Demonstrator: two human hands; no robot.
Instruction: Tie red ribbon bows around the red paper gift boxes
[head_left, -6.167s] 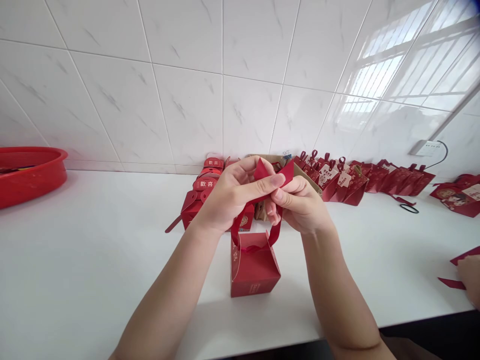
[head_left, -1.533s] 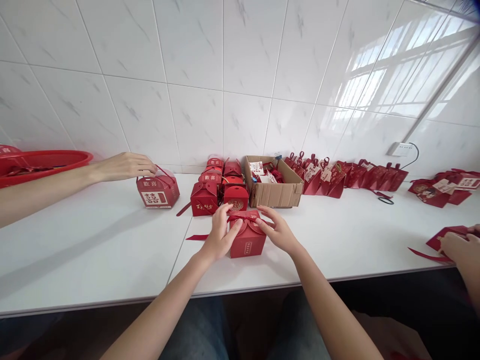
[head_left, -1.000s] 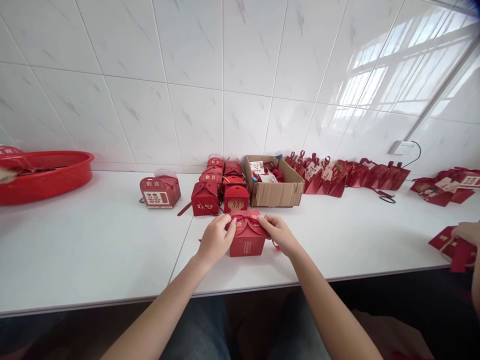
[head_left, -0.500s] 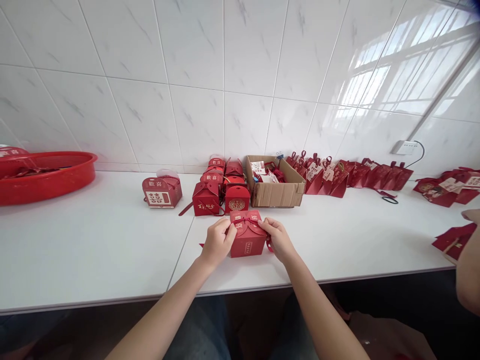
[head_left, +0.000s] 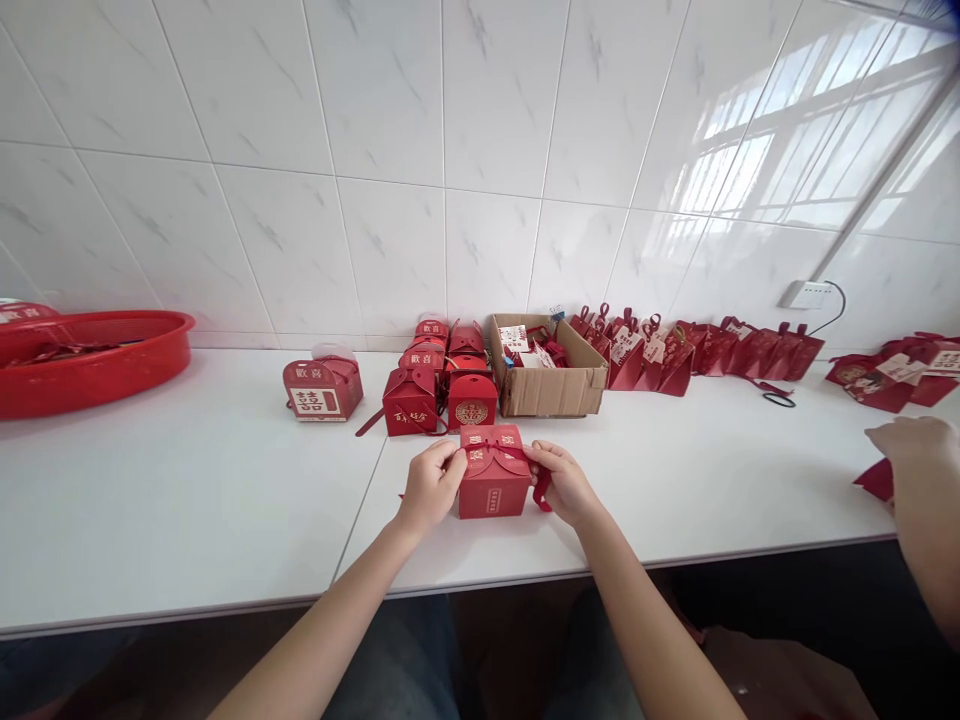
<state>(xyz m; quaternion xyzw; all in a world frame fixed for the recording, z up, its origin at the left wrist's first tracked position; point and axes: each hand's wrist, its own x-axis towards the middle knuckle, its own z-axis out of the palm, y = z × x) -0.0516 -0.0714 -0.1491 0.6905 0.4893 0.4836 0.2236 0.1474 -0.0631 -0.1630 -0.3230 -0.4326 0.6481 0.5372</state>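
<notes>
A red gift box (head_left: 492, 490) with gold characters and scalloped top flaps stands on the white table in front of me. Across its top runs a dark red ribbon (head_left: 491, 449) with a small knot in the middle. My left hand (head_left: 433, 485) is closed on the ribbon at the box's left edge. On the right side, my right hand (head_left: 559, 480) pinches the other part of the ribbon, with a loop hanging beneath the fingers. Behind this box, several similar red boxes (head_left: 410, 402) are grouped, one with a loose ribbon end.
A cardboard carton (head_left: 551, 392) with red ribbons and tags stands behind. To the left are a red gift box (head_left: 324, 388) and a red plastic basin (head_left: 97, 370). Several red bags (head_left: 664, 360) line the wall. At far right, another person's hand (head_left: 919, 460) touches a red piece.
My hands have moved slightly apart along the ribbon, the right one outward. The other person's hand at the right has come further over the table.
</notes>
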